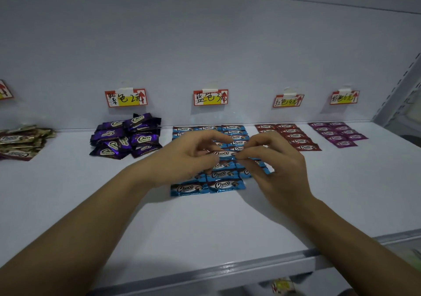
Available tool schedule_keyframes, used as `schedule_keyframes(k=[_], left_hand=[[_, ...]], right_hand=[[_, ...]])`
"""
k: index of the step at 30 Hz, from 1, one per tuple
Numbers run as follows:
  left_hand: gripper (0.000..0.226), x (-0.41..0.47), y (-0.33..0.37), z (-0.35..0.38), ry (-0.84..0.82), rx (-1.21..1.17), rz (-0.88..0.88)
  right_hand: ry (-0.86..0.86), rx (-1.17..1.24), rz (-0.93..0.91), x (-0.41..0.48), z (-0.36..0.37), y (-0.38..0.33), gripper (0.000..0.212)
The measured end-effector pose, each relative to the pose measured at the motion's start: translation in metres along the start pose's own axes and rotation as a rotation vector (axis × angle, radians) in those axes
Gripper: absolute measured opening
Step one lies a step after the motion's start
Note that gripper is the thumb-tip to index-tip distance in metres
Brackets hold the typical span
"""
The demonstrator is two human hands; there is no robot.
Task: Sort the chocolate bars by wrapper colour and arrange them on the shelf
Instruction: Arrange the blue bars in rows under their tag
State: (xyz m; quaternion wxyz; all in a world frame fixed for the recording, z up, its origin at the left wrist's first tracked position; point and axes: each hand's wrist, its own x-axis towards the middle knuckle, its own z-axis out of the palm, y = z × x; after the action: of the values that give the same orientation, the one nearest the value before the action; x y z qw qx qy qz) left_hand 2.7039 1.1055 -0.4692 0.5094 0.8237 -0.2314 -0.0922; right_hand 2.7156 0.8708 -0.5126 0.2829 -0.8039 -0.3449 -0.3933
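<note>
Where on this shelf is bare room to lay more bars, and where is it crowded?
Bare: the wide front strip of the shelf before the blue rows; the gap between gold pile and purple pile. Crowded: the blue rows, where left hand and right hand pinch one blue bar.

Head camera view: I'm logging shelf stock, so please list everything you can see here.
gold bars: a pile, gold, far left
purple bars: a loose heap, purple, left of centre
blue bars: many, blue, flat rows at centre
held blue bar: one, blue, above those rows
red bars: several, red, right of centre
pink bars: several, magenta-pink, far right
price labels: five, red-edged, back wall
shelf: one, white, under everything
left hand: one, pinching held blue bar's left end
right hand: one, pinching its right end
</note>
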Motion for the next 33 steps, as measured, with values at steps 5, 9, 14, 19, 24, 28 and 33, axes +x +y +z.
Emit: schedule_keyframes(k=[5,9,14,19,24,28,33], left_hand=[[0.022,0.000,0.003,-0.003,0.106,0.077,-0.078],[0.014,0.001,0.002,0.000,0.086,0.096,-0.066],[0.016,0.002,0.003,0.007,0.070,0.045,-0.023],[0.030,0.002,0.006,0.021,-0.029,-0.012,-0.007],[0.032,0.005,-0.001,0.032,0.058,0.141,-0.002],[0.008,0.006,-0.013,0.030,0.145,0.541,0.196],[0.016,0.005,-0.015,0.028,0.025,0.695,0.220]], right_hand=[[-0.011,-0.050,-0.036,-0.001,0.001,0.003,0.019],[-0.066,-0.082,-0.168,0.003,0.000,0.002,0.021],[-0.081,-0.225,-0.336,-0.001,-0.015,0.008,0.025],[-0.082,-0.277,-0.366,-0.010,-0.024,0.007,0.018],[-0.159,-0.194,-0.262,-0.023,-0.037,0.021,0.025],[-0.227,-0.114,-0.090,-0.036,-0.053,0.031,0.015],[-0.365,0.004,0.055,-0.042,-0.059,0.030,0.016]])
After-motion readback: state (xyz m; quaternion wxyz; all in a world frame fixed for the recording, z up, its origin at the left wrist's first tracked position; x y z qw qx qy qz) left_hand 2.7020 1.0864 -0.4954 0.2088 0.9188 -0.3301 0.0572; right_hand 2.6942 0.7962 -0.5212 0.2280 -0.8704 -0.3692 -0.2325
